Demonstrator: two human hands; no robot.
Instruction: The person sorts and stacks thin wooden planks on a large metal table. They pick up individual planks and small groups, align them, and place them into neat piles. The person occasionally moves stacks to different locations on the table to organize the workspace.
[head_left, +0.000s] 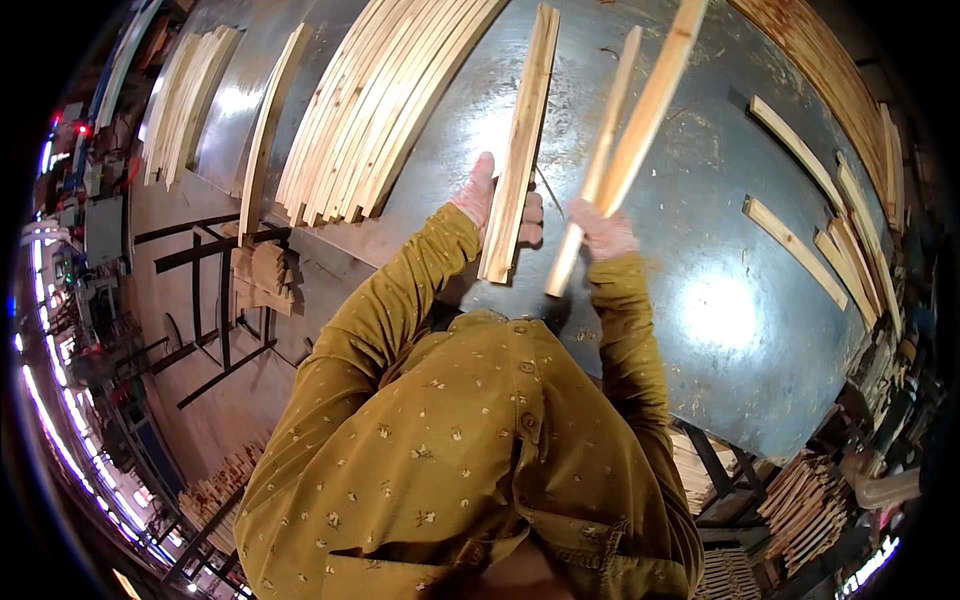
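Observation:
A pale wooden strip (522, 140) lies lengthwise across my left hand (479, 192). The thumb points up on its left side, and the fingers curl out from beneath on its right. My right hand (607, 232) is closed on a longer wooden strip (654, 100), tilted to the right with its near end jutting out below the fingers. Beside it, a thinner strip (615, 105) runs down to the same hand; its near end is hidden, so I cannot tell whether that one is gripped too. Both hands are over the grey metal tabletop (660, 330).
A wide row of wooden strips (385, 100) lies at the left of the table, with a single strip (270, 130) and a smaller stack (187, 105) farther left. Several loose strips (797, 250) lie at the right. Black metal frames (225, 290) stand on the floor at left.

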